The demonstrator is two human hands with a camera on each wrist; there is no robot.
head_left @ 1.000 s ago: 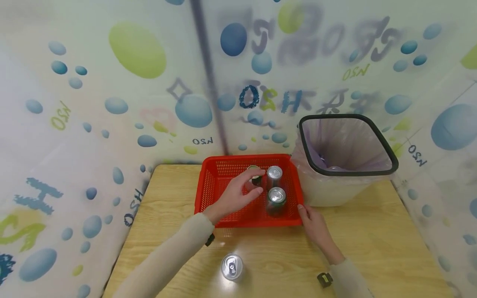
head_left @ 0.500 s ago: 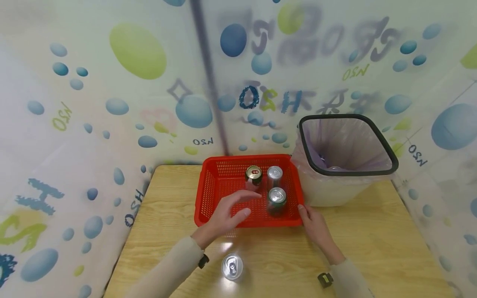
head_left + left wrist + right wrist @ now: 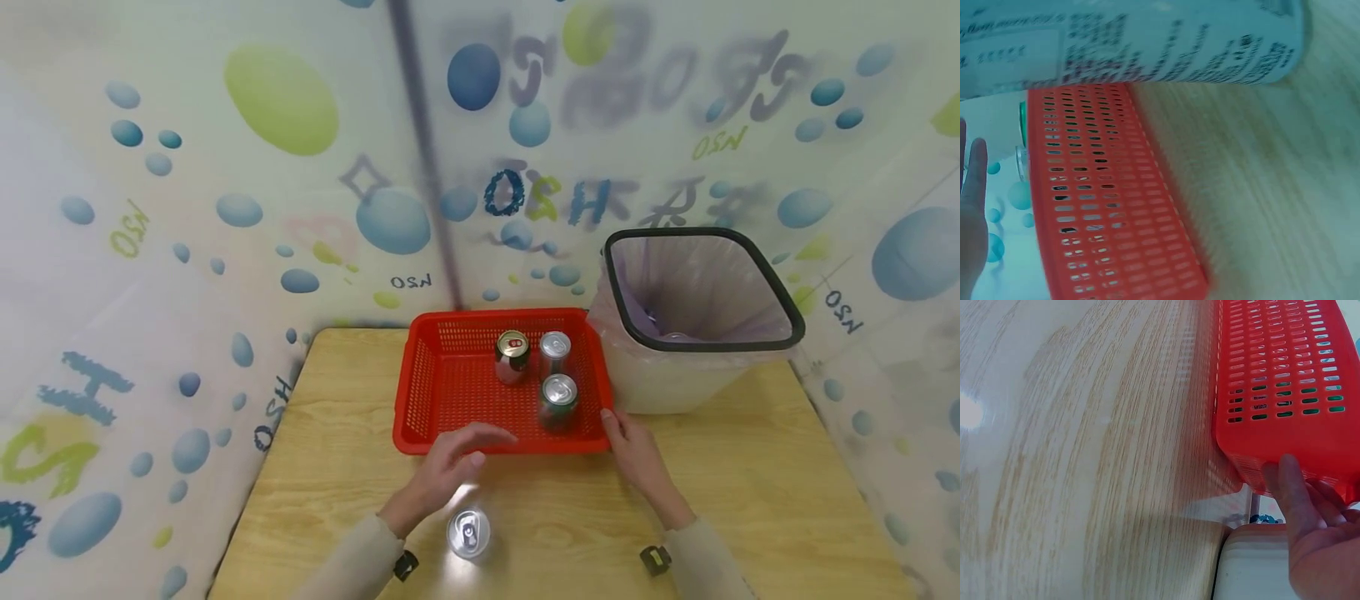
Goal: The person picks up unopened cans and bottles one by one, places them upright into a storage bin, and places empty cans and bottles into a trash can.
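Observation:
A red perforated plastic basket [image 3: 450, 392] holds three upright drink cans: a dark one with a gold top [image 3: 513, 350], a silver-topped can [image 3: 555, 350] and a green can [image 3: 558, 400]. My left hand [image 3: 442, 471] hovers by the basket's front edge, fingers loosely bent with nothing in them. Just below it, an upright silver can [image 3: 468, 533] stands on the table; its printed side [image 3: 1147, 44] fills the top of the left wrist view. At the basket's front right corner, my right hand [image 3: 1322, 537] grips the rim, thumb against the outer wall.
A bin [image 3: 660, 379] with a black rim and a purplish liner stands right of the basket, close against it. Something shiny lies inside it. The wooden table [image 3: 337, 400] meets a patterned wall sheet [image 3: 337, 183] at the back.
My left hand has drawn back from the gold-topped can in the basket, toward the silver can on the table. The right hand has stayed at the basket corner.

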